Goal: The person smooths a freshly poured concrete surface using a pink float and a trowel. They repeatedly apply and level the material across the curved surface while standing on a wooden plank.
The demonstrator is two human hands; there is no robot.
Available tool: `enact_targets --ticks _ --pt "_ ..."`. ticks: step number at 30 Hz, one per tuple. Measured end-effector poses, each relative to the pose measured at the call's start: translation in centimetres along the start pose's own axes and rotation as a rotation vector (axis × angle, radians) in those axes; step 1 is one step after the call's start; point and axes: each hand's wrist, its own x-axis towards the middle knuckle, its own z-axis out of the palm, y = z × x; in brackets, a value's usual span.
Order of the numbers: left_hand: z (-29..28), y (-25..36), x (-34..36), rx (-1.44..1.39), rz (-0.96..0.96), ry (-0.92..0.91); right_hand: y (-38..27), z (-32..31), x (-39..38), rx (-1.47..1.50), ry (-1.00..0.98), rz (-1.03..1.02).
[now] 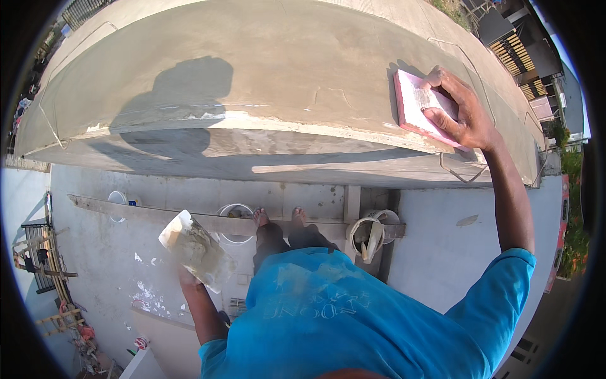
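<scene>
A pinkish-white float (413,104) lies against the wet grey plaster surface (284,57), near its edge on the right. My right hand (464,107) is closed around the float's grip, and the arm reaches far out. Lower on the left, my left hand (189,276) holds a pale flat board (189,237) from beneath. Grey mortar (199,249) is smeared over the board. The left fingers are mostly hidden under it. Along the plaster's near edge runs a rough, pale ridge (252,120).
My feet (298,216) stand on a narrow plank (158,213) high above the ground. Beside them are a bucket with tools (366,237) and a white bucket (235,208); another white bucket (117,205) is farther left. Bent wires (464,170) stick out along the slab's edge.
</scene>
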Motion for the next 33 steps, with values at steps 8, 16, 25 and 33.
enact_targets --ticks 8,16,25,33 --pt "-1.5 1.2 6.4 0.061 -0.007 -0.115 -9.3 6.9 19.3 -0.257 0.189 -0.162" --pt "-5.1 2.9 3.0 0.021 -0.012 0.010 -4.6 3.9 11.5 -0.098 0.087 0.070" --pt "-7.2 3.8 5.6 0.030 -0.019 -0.121 -3.8 5.0 20.7 -0.194 0.123 0.170" --pt "-5.0 4.2 8.1 0.140 -0.082 -0.271 -8.3 7.6 28.7 -0.172 0.188 -0.027"
